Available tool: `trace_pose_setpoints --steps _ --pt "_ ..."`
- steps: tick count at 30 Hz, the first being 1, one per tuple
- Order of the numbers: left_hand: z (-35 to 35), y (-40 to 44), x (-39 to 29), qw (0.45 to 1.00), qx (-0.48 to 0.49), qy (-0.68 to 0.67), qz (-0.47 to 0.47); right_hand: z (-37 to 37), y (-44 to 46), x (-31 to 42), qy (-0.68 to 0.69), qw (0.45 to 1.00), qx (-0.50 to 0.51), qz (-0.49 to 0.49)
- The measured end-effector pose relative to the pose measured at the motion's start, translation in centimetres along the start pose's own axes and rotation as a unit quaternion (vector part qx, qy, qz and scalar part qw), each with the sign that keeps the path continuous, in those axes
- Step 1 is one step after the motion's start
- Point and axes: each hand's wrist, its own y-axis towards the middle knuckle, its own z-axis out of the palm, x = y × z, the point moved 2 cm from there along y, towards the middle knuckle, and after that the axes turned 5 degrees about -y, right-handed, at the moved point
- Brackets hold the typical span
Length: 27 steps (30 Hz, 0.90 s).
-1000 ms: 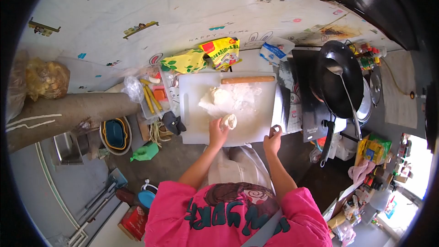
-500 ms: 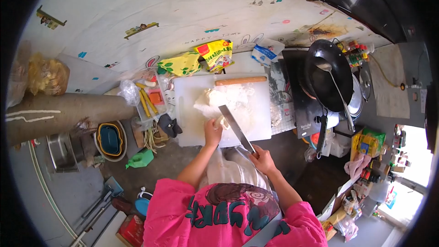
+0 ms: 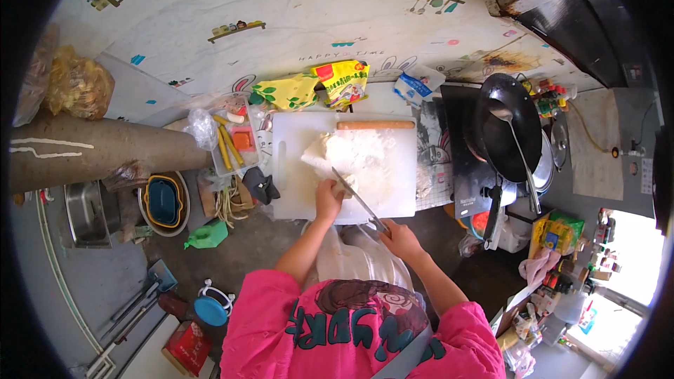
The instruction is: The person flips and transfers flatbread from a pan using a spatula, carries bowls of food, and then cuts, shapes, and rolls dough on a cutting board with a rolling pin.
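My right hand point(image 3: 404, 240) grips the handle of a long-bladed kitchen knife point(image 3: 359, 202). The blade slants up and left over the near half of a white cutting board point(image 3: 282, 193), seen nearly edge-on. My left hand point(image 3: 328, 201) is closed against a small pale piece of dough point(image 3: 349, 182) beside the blade; its fingertips are partly hidden. Just beyond that hand lies a larger whitish lump of dough point(image 3: 320, 151). White flour point(image 3: 368, 151) is spread over the board's middle. A wooden rolling pin point(image 3: 375, 125) rests along the far edge.
Yellow packets point(image 3: 344, 84) stand behind the board. To the right, a black wok point(image 3: 500, 144) with a ladle point(image 3: 519, 147) in it sits on the stove. A plastic tray point(image 3: 235, 151) and a dark cloth-like item point(image 3: 260, 185) are at the left, near a thick pipe point(image 3: 140, 154).
The knife has turned from showing its broad side to nearly edge-on, and its tip has shifted slightly left. My left hand stays by the dough. The whole view has tilted a little.
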Motion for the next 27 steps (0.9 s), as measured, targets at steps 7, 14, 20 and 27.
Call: trace_pose_setpoints --steps 7,14,20,27 --pt "-0.1 0.2 0.1 0.999 0.019 0.026 0.006 1.4 2.2 -0.1 -0.044 0.998 0.030 0.035" --pt "-0.6 -0.7 -0.9 0.996 0.007 0.065 0.060 3.6 3.8 -2.2 -0.031 0.999 0.006 0.021" --pt "-1.6 -1.8 0.1 0.997 0.061 -0.014 -0.054 1.2 3.1 -1.0 0.022 0.999 -0.023 0.006" --pt "-1.6 0.0 1.9 0.918 0.001 -0.354 -0.179 0.3 -0.2 -4.4 -0.009 0.952 -0.306 0.002"
